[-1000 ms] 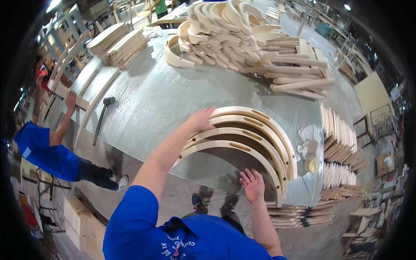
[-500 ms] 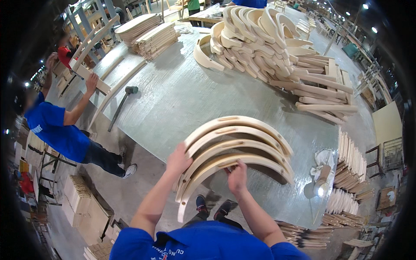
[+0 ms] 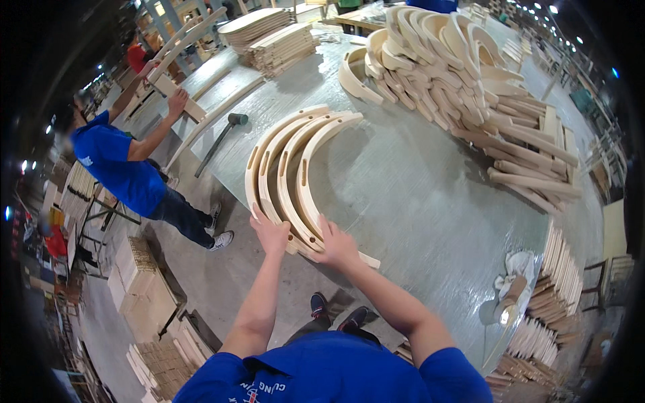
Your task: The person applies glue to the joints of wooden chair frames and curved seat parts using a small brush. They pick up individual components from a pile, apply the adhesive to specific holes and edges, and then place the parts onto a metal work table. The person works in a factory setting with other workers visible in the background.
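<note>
Several curved wooden pieces [image 3: 304, 174] lie nested side by side on the grey table, near its front left edge. Slots and round holes show along their upper faces, and their bend faces left. My left hand [image 3: 271, 235] grips the near ends of the left pieces, fingers over the outer side. Close beside it, my right hand [image 3: 336, 246] closes round the near ends of the right pieces. One tip sticks out past my right hand. The undersides of the pieces and some fingertips are hidden.
A big pile of curved wooden parts [image 3: 430, 67] covers the far right of the table [image 3: 416, 208]. A mallet [image 3: 225, 138] lies at the left edge, near a co-worker [image 3: 127, 168] holding a wooden frame. A roll-like object [image 3: 513, 295] and cloth rest at the right corner.
The curved pieces have turned counterclockwise and moved left, now resting on the table. My right hand has shifted from the inner curve's middle to their near ends. The view has shifted too.
</note>
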A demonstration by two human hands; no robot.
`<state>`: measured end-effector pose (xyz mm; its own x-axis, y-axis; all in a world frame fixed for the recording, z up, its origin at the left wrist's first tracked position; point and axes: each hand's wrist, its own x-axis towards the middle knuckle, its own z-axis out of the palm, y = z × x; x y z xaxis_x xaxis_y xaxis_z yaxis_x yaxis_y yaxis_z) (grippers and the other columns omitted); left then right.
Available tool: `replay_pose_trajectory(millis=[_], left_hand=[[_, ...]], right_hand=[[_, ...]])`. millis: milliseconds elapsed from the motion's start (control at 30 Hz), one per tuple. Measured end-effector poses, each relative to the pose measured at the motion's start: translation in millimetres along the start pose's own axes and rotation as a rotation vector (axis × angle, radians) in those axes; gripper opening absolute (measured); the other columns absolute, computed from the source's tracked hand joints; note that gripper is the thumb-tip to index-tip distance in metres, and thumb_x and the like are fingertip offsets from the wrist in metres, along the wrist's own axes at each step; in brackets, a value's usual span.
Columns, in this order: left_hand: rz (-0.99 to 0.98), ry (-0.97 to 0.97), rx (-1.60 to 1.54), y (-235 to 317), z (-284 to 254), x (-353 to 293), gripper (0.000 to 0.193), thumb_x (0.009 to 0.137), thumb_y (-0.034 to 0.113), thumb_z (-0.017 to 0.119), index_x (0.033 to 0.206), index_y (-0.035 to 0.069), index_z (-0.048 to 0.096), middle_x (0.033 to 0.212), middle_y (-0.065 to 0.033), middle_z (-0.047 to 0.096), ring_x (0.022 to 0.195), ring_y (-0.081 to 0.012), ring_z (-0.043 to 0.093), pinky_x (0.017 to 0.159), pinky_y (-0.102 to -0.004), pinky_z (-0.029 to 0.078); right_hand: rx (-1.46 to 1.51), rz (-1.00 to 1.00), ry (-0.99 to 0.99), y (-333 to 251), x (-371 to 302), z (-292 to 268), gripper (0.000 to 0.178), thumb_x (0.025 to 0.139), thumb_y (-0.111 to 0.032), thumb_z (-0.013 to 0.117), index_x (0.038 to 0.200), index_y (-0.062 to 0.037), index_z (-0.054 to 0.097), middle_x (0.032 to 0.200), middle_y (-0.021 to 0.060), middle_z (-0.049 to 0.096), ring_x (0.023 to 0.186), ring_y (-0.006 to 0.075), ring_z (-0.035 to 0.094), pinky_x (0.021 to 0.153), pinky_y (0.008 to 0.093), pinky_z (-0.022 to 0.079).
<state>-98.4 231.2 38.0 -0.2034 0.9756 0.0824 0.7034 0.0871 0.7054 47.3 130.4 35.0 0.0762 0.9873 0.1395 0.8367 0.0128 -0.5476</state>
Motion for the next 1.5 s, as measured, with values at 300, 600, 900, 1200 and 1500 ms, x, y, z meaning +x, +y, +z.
replay_pose_trajectory(millis=[300, 600, 900, 1200, 1500], left_hand=[[0.076, 0.107, -0.085, 0, 20, 11, 0.092, 0.061, 0.009, 0.062, 0.142, 0.011, 0.02, 0.139, -0.0289, 0.018, 0.129, -0.0431, 0.024, 0.108, -0.043, 0.025], [0.04, 0.134, 0.017, 54, 78, 101, 0.085, 0.064, 0.017, 0.064, 0.141, 0.019, 0.027, 0.138, -0.0374, 0.011, 0.13, -0.0491, 0.018, 0.107, -0.0479, 0.022], [0.129, 0.135, 0.033, 113, 156, 245, 0.072, 0.067, 0.021, 0.063, 0.135, 0.02, 0.038, 0.135, -0.038, 0.013, 0.124, -0.0504, 0.024, 0.102, -0.0493, 0.028], [0.267, 0.002, -0.113, 167, 241, 374, 0.053, 0.068, 0.021, 0.067, 0.119, 0.018, 0.054, 0.138, -0.0342, 0.014, 0.126, -0.0499, 0.022, 0.105, -0.0492, 0.027], [0.591, -0.545, -0.463, 214, 297, 571, 0.058, 0.08, 0.021, 0.066, 0.133, 0.017, 0.042, 0.135, -0.0241, 0.034, 0.123, -0.0368, 0.04, 0.102, -0.0407, 0.035]], right_hand=[[-0.17, -0.131, 0.002, 32, 12, 3, 0.089, 0.067, -0.049, 0.07, 0.133, 0.0004, 0.037, 0.089, 0.0143, 0.057, 0.077, 0.0299, 0.059, 0.07, 0.0378, 0.048], [-0.171, -0.269, -0.058, 97, 164, -32, 0.08, 0.069, -0.05, 0.068, 0.13, -0.0066, 0.041, 0.093, 0.0161, 0.059, 0.083, 0.0341, 0.06, 0.074, 0.0409, 0.048], [-0.263, -0.178, -0.041, 147, 315, -51, 0.08, 0.072, -0.053, 0.065, 0.135, -0.0113, 0.037, 0.097, 0.0122, 0.057, 0.09, 0.0313, 0.058, 0.077, 0.0406, 0.048], [-0.378, -0.011, 0.296, 198, 414, -32, 0.07, 0.075, -0.046, 0.066, 0.133, -0.0148, 0.043, 0.12, 0.0099, 0.049, 0.106, 0.0289, 0.051, 0.087, 0.0427, 0.042], [-0.422, 0.191, 0.555, 188, 565, -19, 0.046, 0.079, -0.034, 0.063, 0.119, -0.011, 0.055, 0.127, 0.0102, 0.046, 0.116, 0.0308, 0.043, 0.094, 0.0445, 0.036]])
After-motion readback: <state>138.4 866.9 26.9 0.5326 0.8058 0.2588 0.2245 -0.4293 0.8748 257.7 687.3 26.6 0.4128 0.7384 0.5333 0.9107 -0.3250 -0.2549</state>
